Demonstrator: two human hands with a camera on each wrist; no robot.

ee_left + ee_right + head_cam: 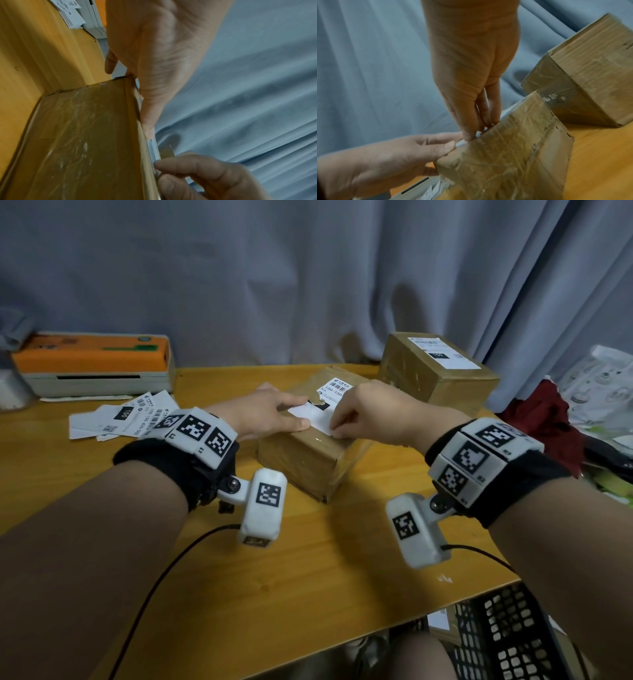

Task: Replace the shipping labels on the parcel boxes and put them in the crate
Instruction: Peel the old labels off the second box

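A taped brown parcel box (308, 453) lies mid-table, its old printed label (334, 388) showing at the far end. A new white label (317, 416) lies over the box top. My left hand (270, 412) presses the label's left part down with straight fingers and thumb. My right hand (346, 422) pinches the label's near right corner at the box edge; the left wrist view shows that pinch (159, 170). In the right wrist view the right hand's fingertips (476, 129) meet on the label at the edge of the box (513, 155).
A second labelled box (438, 371) stands at the back right, close behind the first. Loose labels (126, 416) lie left, before an orange-and-white label printer (92, 364). A black crate (507, 638) sits below the table's near right corner. Grey curtain behind; clutter at right.
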